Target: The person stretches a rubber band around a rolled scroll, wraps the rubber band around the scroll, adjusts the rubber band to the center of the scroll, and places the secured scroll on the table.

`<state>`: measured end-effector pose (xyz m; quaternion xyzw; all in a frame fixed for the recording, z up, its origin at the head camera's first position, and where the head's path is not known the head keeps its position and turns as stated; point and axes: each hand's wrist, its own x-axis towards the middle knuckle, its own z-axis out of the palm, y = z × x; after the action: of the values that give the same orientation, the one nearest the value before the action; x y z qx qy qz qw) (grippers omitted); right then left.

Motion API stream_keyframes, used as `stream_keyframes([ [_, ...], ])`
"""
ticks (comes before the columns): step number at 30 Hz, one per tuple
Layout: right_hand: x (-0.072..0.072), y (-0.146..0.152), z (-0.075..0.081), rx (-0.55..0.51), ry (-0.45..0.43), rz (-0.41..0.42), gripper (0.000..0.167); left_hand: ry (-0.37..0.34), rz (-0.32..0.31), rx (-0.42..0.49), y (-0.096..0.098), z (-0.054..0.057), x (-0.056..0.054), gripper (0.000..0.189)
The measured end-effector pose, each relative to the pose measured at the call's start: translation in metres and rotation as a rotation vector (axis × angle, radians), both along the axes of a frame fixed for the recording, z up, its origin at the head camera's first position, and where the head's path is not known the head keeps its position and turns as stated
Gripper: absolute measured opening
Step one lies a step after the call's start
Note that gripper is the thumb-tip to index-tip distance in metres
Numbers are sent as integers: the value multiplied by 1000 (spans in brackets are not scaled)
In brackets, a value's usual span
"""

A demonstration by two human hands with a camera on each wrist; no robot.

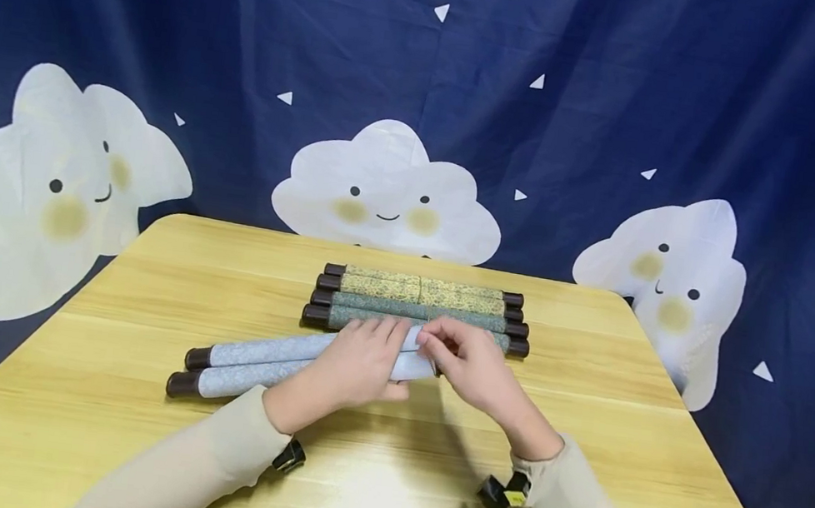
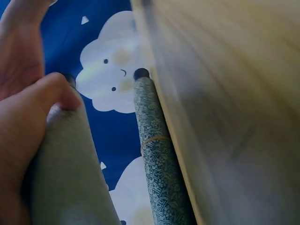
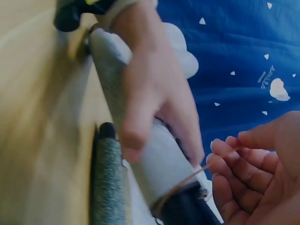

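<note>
A light blue double-rolled scroll (image 1: pixel 259 364) with dark end knobs lies slanted above the table's middle. My left hand (image 1: pixel 360 366) lies over the scroll near its right end and grips it, thumb on the near side. In the right wrist view, a thin rubber band (image 3: pixel 186 180) loops round the scroll beside its dark knob (image 3: pixel 185 206). The band is drawn out from the roll, pinched between the thumb and fingers of my right hand (image 3: pixel 262 173). The head view has the right hand hiding that end of the scroll.
Just behind the hands, a green patterned scroll (image 1: pixel 371 305) lies crosswise on the wooden table (image 1: pixel 113 388). Farther back is a yellow patterned scroll (image 1: pixel 374 286), with a band round its middle. A dark blue cloud-print curtain (image 1: pixel 579 139) hangs behind the table.
</note>
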<state>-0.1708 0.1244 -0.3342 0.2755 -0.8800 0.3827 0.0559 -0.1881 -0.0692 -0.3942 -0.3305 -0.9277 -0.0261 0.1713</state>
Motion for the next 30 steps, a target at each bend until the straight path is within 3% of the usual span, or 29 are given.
stream_keyframes([
  [4,-16,-1,15,50,-51,-70,13,60,-37,-6,1,-3,1,88],
  [8,-36,-1,25,190,-117,-83,19,117,-88,19,1,-3,2,85],
  [13,-57,-5,29,366,-258,32,20,154,-133,31,2,-3,7,82],
  [17,-67,-10,27,395,-389,132,20,134,-155,44,4,-3,12,80],
  [19,-68,-12,27,338,-443,147,21,116,-156,56,4,-3,13,78],
  [22,-61,-15,31,251,-445,129,21,88,-137,73,5,-5,12,74],
  [26,-45,-19,41,190,-337,80,21,85,-107,96,3,-6,8,77],
  [30,-27,-25,48,130,-280,67,19,73,-112,148,0,-6,4,92],
])
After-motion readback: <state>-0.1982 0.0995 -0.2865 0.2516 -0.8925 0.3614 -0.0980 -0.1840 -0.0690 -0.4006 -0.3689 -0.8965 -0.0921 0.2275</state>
